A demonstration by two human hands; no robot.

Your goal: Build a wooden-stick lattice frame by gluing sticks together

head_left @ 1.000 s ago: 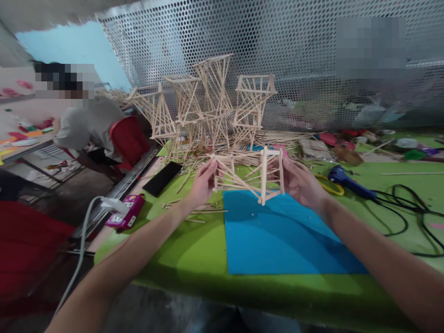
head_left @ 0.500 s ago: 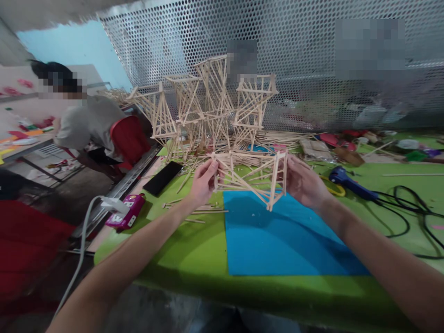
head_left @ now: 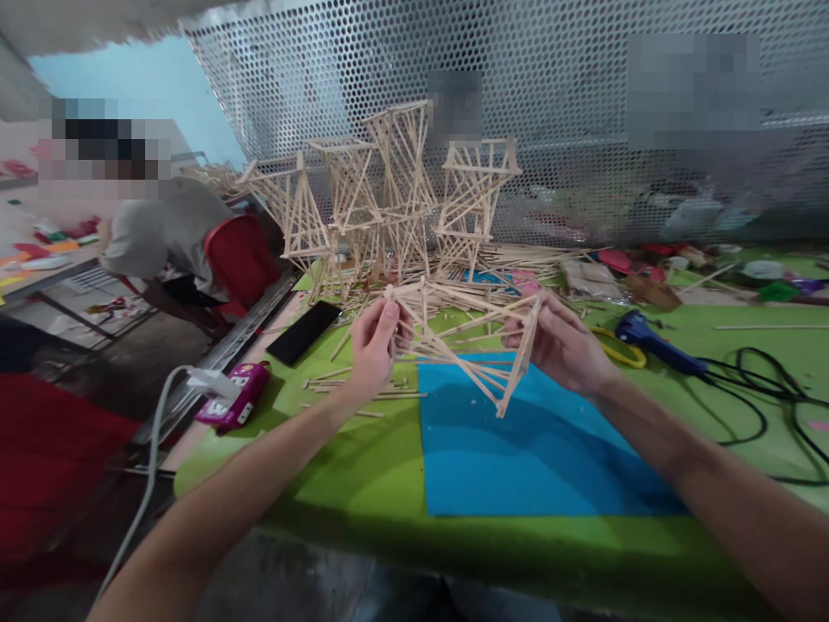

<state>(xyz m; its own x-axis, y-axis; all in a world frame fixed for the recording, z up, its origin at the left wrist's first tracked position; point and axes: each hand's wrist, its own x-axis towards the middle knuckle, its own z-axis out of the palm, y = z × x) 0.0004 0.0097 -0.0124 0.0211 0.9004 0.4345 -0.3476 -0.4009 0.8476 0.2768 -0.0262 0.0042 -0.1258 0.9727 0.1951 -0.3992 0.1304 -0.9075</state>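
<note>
Between both hands I hold a lattice frame of thin wooden sticks (head_left: 463,341), lying on its side in the air above a blue sheet (head_left: 524,436). My left hand (head_left: 374,345) pinches its left end. The frame's right end sits in my right hand (head_left: 562,345), fingers curled around it. One corner of the frame points down toward the blue sheet without touching it.
Several finished stick towers (head_left: 395,194) and a heap of loose sticks stand behind, against a perforated metal screen. On the green table (head_left: 363,466) lie a black phone (head_left: 303,332), a blue glue gun (head_left: 651,337) with black cables, and a purple power strip (head_left: 234,395). A person in grey sits at the left.
Both hands have turned the stick frame: its right end tilted and dropped lower, and the frame now looks longer and more slanted. The hands stayed in much the same place.
</note>
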